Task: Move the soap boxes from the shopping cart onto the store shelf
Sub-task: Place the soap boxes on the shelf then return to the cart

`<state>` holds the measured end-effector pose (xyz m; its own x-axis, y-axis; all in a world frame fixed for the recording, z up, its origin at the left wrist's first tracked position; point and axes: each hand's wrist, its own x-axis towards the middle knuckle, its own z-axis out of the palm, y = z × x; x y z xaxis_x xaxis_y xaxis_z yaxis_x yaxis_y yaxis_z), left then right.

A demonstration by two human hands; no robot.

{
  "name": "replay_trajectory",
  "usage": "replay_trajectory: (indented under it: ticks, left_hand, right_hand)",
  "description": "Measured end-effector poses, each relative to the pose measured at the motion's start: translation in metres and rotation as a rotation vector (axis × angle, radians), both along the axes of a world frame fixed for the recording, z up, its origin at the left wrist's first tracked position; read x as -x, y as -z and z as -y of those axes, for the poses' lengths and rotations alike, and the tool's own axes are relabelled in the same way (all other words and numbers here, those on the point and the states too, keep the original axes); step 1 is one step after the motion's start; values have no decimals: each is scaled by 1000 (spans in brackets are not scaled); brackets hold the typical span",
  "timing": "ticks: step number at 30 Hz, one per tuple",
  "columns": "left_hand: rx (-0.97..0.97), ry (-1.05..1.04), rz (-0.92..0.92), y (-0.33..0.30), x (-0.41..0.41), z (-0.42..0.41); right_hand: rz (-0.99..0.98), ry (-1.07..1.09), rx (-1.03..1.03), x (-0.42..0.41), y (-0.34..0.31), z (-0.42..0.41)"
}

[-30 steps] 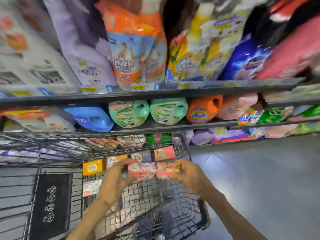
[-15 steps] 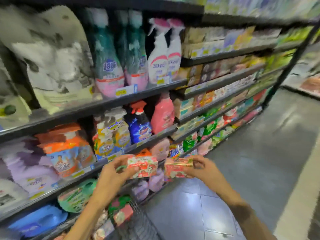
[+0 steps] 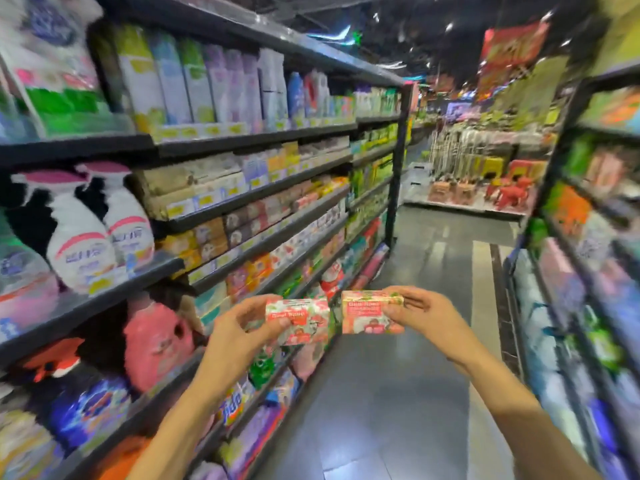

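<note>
Step in hand: carry, between cart and shelf; two soap boxes are up in the air at centre frame, one per hand; cart is not in view.

Left hand [image 3: 239, 336], lower centre: fingers clamped on the left box [image 3: 298, 320], thumb across the near face, other fingers behind it; box lies long side level, tilted slightly down to the right.

Right hand [image 3: 424, 315], centre right: fingers clamped on the right box [image 3: 370, 311], pinching its right end, thumb on the front, fingers over the top edge; box is level, printed face toward the camera.

The boxes sit just beside each other, a narrow gap between, not touching; both hang over the aisle floor [image 3: 398, 393], not yet over any shelf board.

Shelf [image 3: 263, 192] runs along the left half of the frame, receding to upper centre; its middle rows hold small boxed goods, some red and orange, which look like soap; print there is too blurred to read, so I cannot tell which row matches.

Judgement: pick is done, placement not begun; progress on the whole load unknown, cart contents unseen.

Next move calls for: finding the row with matching pink boxes; reaching left and forward to it; setting each box flat, face out, in a free slot; likely one hand at a time, given tight rows; releasing only once a box rests on the board.

Frame is motion-blurred throughout.
</note>
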<state>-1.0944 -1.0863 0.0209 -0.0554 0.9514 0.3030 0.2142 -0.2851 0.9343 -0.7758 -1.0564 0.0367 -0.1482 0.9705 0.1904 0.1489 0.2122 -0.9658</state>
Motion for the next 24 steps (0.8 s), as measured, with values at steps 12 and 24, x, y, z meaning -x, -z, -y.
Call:
replay_trajectory:
  ticks: [12, 24]
  left_hand:
    - [6, 140, 53, -37, -190, -170]
    - [-23, 159, 65, -32, -271, -428]
  right_hand:
    - [6, 98, -9, -185, -39, -127]
    - [14, 196, -7, -274, -32, -366]
